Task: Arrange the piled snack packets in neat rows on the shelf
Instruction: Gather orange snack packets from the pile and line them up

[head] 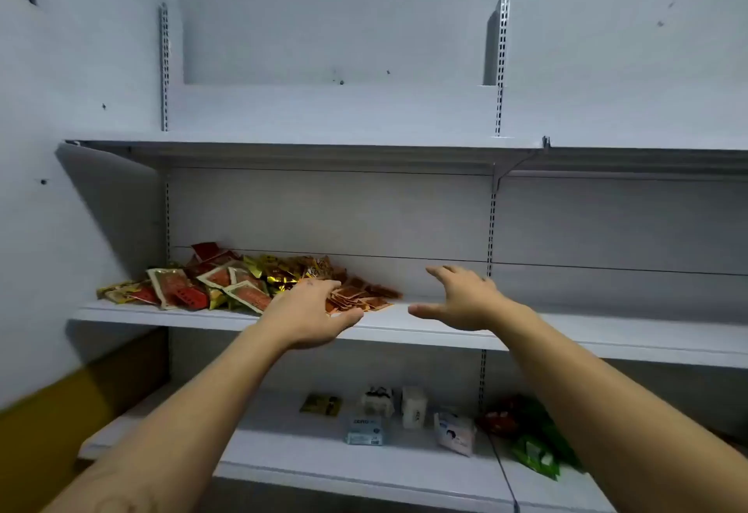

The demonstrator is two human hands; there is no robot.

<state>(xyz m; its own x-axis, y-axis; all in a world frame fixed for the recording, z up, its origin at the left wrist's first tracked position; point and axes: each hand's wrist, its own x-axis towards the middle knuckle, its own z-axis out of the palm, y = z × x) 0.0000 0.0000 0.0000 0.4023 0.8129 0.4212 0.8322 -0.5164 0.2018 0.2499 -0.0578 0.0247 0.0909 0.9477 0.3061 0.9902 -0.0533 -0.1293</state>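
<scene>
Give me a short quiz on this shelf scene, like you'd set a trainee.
1. True or false: the snack packets already stand in neat rows.
2. Which hand reaches the small orange packets? A. left hand B. right hand
3. Fill in: of the three shelves in view, the pile lies on the ___ shelf.
Key: 1 false; 2 A; 3 middle.
</scene>
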